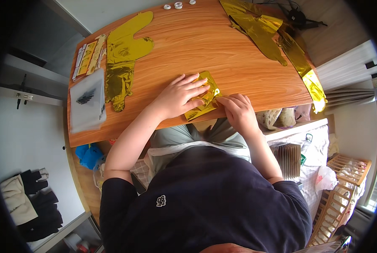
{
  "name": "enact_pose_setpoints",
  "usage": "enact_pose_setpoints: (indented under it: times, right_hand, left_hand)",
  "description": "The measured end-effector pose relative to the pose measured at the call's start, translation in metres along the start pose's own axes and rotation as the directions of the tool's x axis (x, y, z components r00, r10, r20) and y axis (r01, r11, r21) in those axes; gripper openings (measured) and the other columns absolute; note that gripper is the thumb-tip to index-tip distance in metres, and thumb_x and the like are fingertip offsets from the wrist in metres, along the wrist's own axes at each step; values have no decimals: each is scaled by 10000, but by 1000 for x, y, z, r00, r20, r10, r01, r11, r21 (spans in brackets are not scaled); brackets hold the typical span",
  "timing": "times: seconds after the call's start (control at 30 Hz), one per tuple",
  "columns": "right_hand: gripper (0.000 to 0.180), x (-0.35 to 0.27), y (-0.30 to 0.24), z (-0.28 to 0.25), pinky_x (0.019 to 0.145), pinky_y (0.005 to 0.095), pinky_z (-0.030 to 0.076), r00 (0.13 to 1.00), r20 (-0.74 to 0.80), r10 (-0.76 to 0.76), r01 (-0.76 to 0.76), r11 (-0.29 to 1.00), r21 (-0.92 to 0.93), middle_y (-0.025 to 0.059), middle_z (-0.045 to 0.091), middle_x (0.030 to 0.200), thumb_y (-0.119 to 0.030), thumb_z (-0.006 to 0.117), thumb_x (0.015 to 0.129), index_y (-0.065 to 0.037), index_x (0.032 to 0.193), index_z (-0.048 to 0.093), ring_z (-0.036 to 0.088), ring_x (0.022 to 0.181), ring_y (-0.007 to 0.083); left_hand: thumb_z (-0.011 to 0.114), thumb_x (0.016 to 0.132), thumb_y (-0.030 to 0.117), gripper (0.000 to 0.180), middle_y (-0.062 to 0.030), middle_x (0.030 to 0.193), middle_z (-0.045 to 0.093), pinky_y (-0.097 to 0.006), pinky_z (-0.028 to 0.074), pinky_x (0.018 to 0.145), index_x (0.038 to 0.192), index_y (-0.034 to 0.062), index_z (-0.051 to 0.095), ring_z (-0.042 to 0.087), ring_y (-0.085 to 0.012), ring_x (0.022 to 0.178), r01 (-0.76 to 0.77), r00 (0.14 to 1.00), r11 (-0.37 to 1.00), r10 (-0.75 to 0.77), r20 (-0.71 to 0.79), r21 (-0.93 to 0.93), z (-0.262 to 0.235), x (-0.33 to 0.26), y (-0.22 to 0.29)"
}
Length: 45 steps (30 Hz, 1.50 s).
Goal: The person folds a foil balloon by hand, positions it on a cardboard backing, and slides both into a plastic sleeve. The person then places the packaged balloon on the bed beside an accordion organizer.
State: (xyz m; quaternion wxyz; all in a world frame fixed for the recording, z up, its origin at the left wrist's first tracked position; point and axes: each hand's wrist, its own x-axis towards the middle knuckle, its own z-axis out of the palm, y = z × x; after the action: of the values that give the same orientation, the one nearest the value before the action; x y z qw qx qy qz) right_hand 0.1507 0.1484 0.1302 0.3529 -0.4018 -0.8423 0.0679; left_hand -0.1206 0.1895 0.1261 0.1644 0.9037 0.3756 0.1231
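Folded piece of gold foil (213,87), one, shiny and creased, lying flat on the worktop (175,50) near its front edge, at the centre of the frame; left hand (181,98), laid over the left part of the foil, palm down, fingers spread wide; right hand (240,113), at the foil's right edge, fingers curled in narrow, fingertips touching the edge, whether pinching or only pressing cannot be told; gold foil balloon (129,48), flat and uninflated, rounded at the top, upper left of the frame; gold foil sheets (260,31), overlapping, upper right; gold foil strip (301,63), beside these, its lower end hanging over the right edge of the worktop; flat packets (87,58), a white and yellow row, upper left; clear plastic bag (88,101), bearing dark marks, below the packets at the left; white rolls (178,5), small, in a row along the top edge; black device (297,17), with cables, upper right; blue bag (89,156), below the worktop, lower left; wooden rack (336,198), slatted, lower right, with a white plastic bag (326,178) next to it
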Motion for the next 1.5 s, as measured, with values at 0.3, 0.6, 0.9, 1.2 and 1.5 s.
enact_pose_setpoints:
  times: [0.3,0.6,0.9,1.2,1.5]
  right_hand:
    - [282,-15,10,-7,876,400,526,997,73,-14,12,1000,26,57,749,986,-25,681,838,-84,1111,725,676,961,261]
    - [253,-18,21,-8,867,386,524,996,70,-50,46,998,50,51,736,971,-70,699,838,-92,1089,718,671,935,257]
    - [193,-27,15,1,850,376,525,990,-113,89,-97,992,-76,39,760,966,-70,774,854,-92,1044,752,701,925,251]
    - [276,-28,24,-2,895,378,499,998,15,-53,55,988,-145,13,761,1003,-101,741,876,-108,1152,742,685,1011,209]
    - [296,-28,22,11,891,392,491,999,-47,-3,-2,995,-99,30,769,1072,-72,749,877,-105,1171,744,682,1021,233]
  left_hand:
    - [617,1028,351,620,-27,1674,392,-643,191,1265,1611,333,406,307,-292,1572,-44,998,927,59,-29,372,-5,8,36]
    - [620,1024,332,576,-37,1693,355,-555,231,1285,1578,278,474,290,-296,1576,-113,988,991,105,109,72,8,19,35]
    - [629,1020,392,557,-32,1686,368,-560,225,1283,1555,305,500,301,-292,1572,-132,990,988,128,56,80,14,21,22]
    - [628,1024,383,435,-43,1662,408,-565,254,1272,1450,299,602,339,-311,1551,-151,988,988,150,18,45,17,18,10]
    - [632,1018,389,429,-52,1654,418,-550,264,1271,1433,285,605,354,-310,1544,-182,983,982,182,-2,58,18,20,-1]
